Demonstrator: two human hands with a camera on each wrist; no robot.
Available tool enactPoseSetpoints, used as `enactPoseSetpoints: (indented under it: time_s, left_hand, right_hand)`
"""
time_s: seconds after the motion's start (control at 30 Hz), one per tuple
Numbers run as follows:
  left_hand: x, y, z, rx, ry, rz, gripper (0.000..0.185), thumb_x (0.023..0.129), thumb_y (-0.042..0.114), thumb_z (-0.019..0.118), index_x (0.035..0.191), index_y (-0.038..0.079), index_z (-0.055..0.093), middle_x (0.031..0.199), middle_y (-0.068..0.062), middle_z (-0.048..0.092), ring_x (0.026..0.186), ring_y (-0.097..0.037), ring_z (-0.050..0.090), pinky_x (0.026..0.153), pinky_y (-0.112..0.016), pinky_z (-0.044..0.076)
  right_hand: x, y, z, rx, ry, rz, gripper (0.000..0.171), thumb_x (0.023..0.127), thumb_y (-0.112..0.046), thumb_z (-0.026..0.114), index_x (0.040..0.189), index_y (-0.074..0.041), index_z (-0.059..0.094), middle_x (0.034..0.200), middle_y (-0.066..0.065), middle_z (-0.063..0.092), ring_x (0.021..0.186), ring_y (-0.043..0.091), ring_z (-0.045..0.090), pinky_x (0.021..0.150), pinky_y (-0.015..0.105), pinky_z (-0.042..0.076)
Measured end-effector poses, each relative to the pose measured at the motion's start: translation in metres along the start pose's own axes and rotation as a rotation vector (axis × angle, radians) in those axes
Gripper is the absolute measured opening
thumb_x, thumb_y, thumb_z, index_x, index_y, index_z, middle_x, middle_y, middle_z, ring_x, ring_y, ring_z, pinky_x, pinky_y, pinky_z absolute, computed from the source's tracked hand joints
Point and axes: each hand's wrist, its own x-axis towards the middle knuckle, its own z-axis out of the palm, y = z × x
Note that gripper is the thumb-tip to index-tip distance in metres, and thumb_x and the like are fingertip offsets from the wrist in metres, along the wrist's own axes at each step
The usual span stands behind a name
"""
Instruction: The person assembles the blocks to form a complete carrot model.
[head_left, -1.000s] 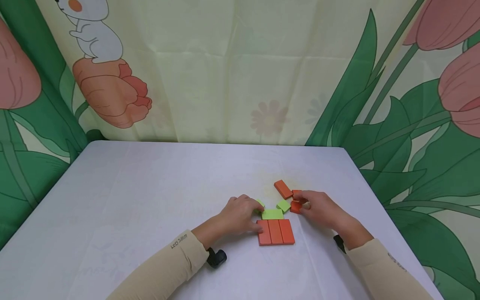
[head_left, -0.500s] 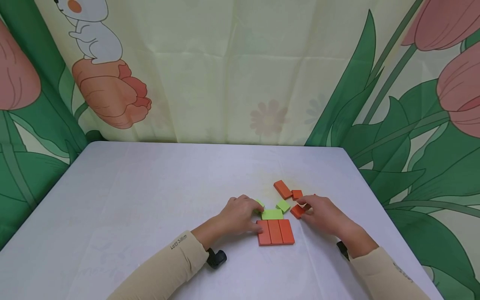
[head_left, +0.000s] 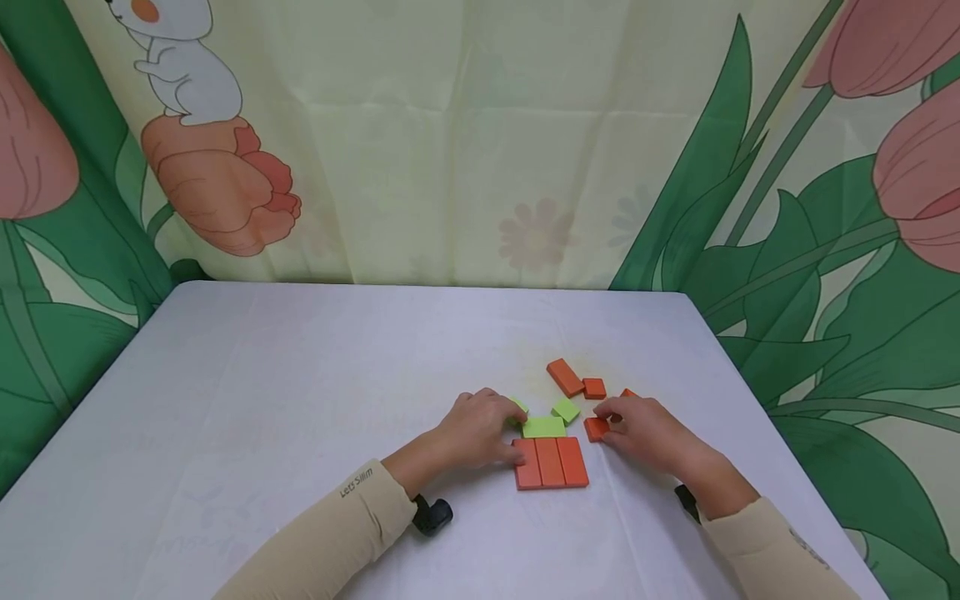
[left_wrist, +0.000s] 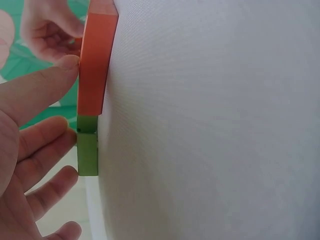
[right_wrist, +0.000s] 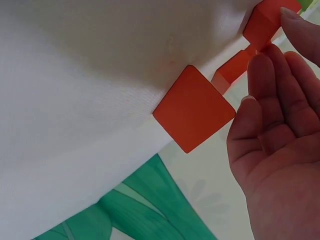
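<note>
Orange trio: Three flat orange blocks lie side by side on the white-covered table, nearer its right edge than its left, their long sides pointing toward the far edge, aligned so closely that they read as one panel.
Green row: A light green oblong lies crosswise at the trio's far side, seemingly to cap it; a small green block sits slanted by its far right corner, and another green piece shows partly beneath the left hand.
Left hand: The left hand arches low, fingers wide and gripping nothing, thumb on the leftmost orange block and fingertips at the green pieces, probably to keep the edges from shifting.
Right hand: The right hand, fingers narrow and curled, holds a small orange block at the table surface, apparently to square it up.
Loose orange: An orange oblong slants toward the far edge, beside an orange square; another orange piece peeks from behind the right hand.
Beige sleeves: Both sleeves converge from the near side, wrists low.
</note>
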Motion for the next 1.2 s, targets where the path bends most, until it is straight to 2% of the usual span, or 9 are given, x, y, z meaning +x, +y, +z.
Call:
enactPoseSetpoints:
  time_s: [0.27, 0.5, 0.63, 0.83, 1.03, 1.2]
  left_hand:
    - [0.000, 0.000, 0.000, 0.002, 0.004, -0.002, 0.050, 0.082, 0.043, 0.083, 0.123, 0.018, 0.071, 0.120, 0.010, 0.067, 0.118, -0.018, 0.053, 0.097, -0.044, 0.041]
    - [0.000, 0.000, -0.001, 0.006, 0.007, -0.001, 0.050, 0.081, 0.044, 0.083, 0.123, 0.018, 0.071, 0.120, 0.010, 0.067, 0.117, -0.019, 0.053, 0.097, -0.044, 0.041]
    - [0.000, 0.000, 0.000, 0.004, 0.007, 0.003, 0.050, 0.082, 0.044, 0.083, 0.123, 0.018, 0.071, 0.120, 0.009, 0.067, 0.118, -0.019, 0.053, 0.097, -0.044, 0.041]
    - [0.001, -0.001, -0.001, -0.007, 0.003, 0.003, 0.048, 0.083, 0.041, 0.082, 0.123, 0.018, 0.071, 0.121, 0.008, 0.067, 0.120, -0.020, 0.053, 0.099, -0.046, 0.040]
    - [0.002, -0.002, -0.002, -0.013, -0.004, -0.004, 0.046, 0.083, 0.040, 0.082, 0.122, 0.018, 0.072, 0.119, 0.009, 0.068, 0.119, -0.020, 0.053, 0.098, -0.046, 0.040]
    - [0.003, -0.003, -0.002, -0.014, -0.009, -0.002, 0.046, 0.083, 0.040, 0.082, 0.122, 0.018, 0.072, 0.119, 0.009, 0.068, 0.119, -0.019, 0.053, 0.099, -0.046, 0.040]
  right_hand:
    - [-0.007, 0.000, 0.001, -0.035, 0.010, -0.061, 0.029, 0.084, -0.008, 0.080, 0.111, -0.002, 0.072, 0.100, 0.003, 0.068, 0.091, 0.023, 0.063, 0.080, 0.041, 0.055]
    - [-0.012, -0.001, -0.001, -0.006, 0.016, -0.049, 0.030, 0.084, -0.012, 0.080, 0.112, -0.005, 0.071, 0.100, -0.001, 0.066, 0.090, 0.019, 0.060, 0.079, 0.039, 0.054]
    - [-0.017, -0.006, -0.007, 0.020, 0.015, -0.055, 0.030, 0.085, -0.014, 0.080, 0.113, -0.007, 0.071, 0.102, -0.002, 0.066, 0.092, 0.020, 0.059, 0.078, 0.037, 0.054]
    - [-0.023, -0.022, -0.009, 0.051, 0.024, -0.119, 0.026, 0.086, -0.012, 0.079, 0.110, -0.010, 0.071, 0.102, -0.006, 0.064, 0.094, 0.018, 0.058, 0.079, 0.035, 0.053]
    - [-0.030, -0.043, -0.003, 0.063, -0.039, -0.153, 0.027, 0.086, -0.016, 0.080, 0.111, -0.013, 0.070, 0.104, -0.008, 0.061, 0.095, 0.017, 0.057, 0.078, 0.029, 0.053]
    - [-0.035, -0.060, 0.002, 0.060, -0.107, -0.180, 0.028, 0.085, -0.021, 0.082, 0.110, -0.014, 0.071, 0.097, -0.010, 0.059, 0.092, 0.016, 0.055, 0.078, 0.028, 0.052]
